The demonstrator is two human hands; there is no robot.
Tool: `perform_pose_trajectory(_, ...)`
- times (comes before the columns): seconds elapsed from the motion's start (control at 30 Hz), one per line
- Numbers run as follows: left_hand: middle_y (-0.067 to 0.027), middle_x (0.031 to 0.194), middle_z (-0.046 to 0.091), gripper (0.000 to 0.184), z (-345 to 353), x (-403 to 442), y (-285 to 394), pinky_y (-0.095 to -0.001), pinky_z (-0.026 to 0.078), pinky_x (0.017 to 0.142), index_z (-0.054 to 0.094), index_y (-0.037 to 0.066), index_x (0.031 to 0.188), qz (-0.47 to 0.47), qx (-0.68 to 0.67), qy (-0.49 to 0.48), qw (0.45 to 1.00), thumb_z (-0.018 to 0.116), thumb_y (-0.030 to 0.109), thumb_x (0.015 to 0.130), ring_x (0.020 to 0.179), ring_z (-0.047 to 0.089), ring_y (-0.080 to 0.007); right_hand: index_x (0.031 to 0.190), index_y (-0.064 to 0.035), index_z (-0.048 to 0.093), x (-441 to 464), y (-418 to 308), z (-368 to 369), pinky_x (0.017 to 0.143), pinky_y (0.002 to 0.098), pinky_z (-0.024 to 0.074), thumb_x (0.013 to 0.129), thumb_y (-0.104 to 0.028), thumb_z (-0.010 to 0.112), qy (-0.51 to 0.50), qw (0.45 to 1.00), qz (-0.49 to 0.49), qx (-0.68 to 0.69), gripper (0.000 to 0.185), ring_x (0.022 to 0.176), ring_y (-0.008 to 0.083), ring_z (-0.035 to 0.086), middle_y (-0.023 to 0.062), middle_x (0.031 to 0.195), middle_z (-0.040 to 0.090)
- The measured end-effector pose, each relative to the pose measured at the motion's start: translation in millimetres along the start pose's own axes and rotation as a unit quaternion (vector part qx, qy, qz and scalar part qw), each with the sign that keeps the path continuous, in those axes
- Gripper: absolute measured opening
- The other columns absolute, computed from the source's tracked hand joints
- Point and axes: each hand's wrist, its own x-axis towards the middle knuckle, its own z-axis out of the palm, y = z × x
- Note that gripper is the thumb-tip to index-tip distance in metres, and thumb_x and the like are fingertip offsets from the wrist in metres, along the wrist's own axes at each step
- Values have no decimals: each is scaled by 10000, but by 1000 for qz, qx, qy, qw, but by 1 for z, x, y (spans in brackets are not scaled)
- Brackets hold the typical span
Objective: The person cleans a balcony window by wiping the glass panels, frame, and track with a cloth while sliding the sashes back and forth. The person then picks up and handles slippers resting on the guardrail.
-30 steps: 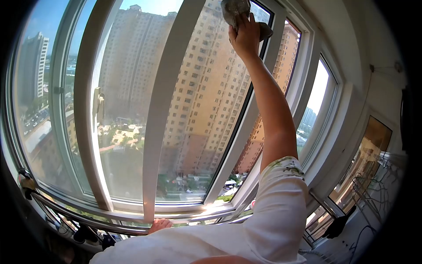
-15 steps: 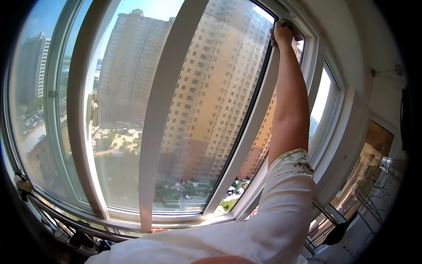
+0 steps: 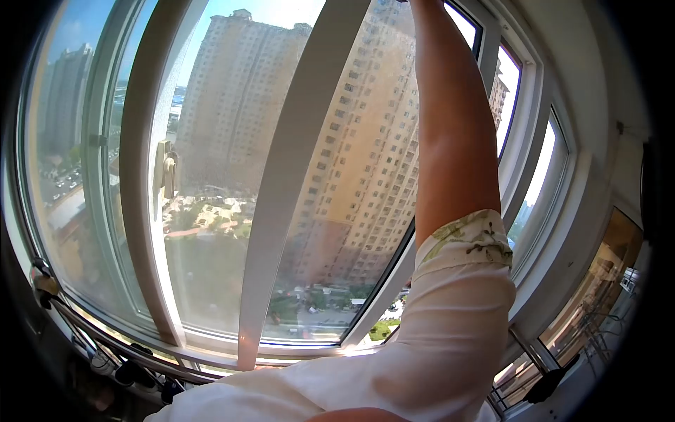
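My right arm (image 3: 455, 119) reaches straight up in front of a tall window pane (image 3: 337, 211). Its hand is cut off by the top edge, so the fingers and anything in them are hidden. The arm crosses the upper part of the sliding sash, near its dark-edged side. Low down, a small patch of skin shows at the window sill just beyond my white shirt (image 3: 337, 383); it may be part of my left hand (image 3: 266, 367), but its fingers cannot be made out. The glass looks hazy, with high-rise buildings behind it.
A pale upright window frame (image 3: 299, 141) stands left of the arm, and a window handle (image 3: 169, 169) sits farther left. A metal rail (image 3: 119, 344) runs along the lower left. Wire hangers (image 3: 598, 327) hang at the right.
My right hand, earlier on a grey cloth at the sash's upper corner, has moved left and up out of view. The window has shifted rightward in view.
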Motion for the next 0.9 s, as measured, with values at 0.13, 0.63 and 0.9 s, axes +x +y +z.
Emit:
perform_pose_trajectory(0.13,-46,1150,570,407,1,-2,-2,-443,399,933,597,97,1116,0,-3,3,1000,650,344,797,1153,518,-220,1116,-24,656,-34,109,-43,920,460,464,982,-423,331,-122,973,192,-38,532,1035,381,625,244,1035,672)
perform_pose_trajectory(0.63,-116,1198,579,469,-52,10,37,-447,431,968,589,73,1183,-31,-143,35,989,734,300,800,1120,562,-293,1068,62,579,-227,71,-167,924,533,440,877,-361,570,-153,934,319,49,465,1016,460,550,279,1084,548)
perform_pose_trajectory(0.9,-150,1393,487,523,-372,196,54,-494,250,1139,524,32,1316,67,267,451,849,565,393,941,1338,432,-320,1220,61,507,-406,-70,-333,1047,551,313,853,-209,587,-314,870,354,140,462,1242,485,396,286,1256,498)
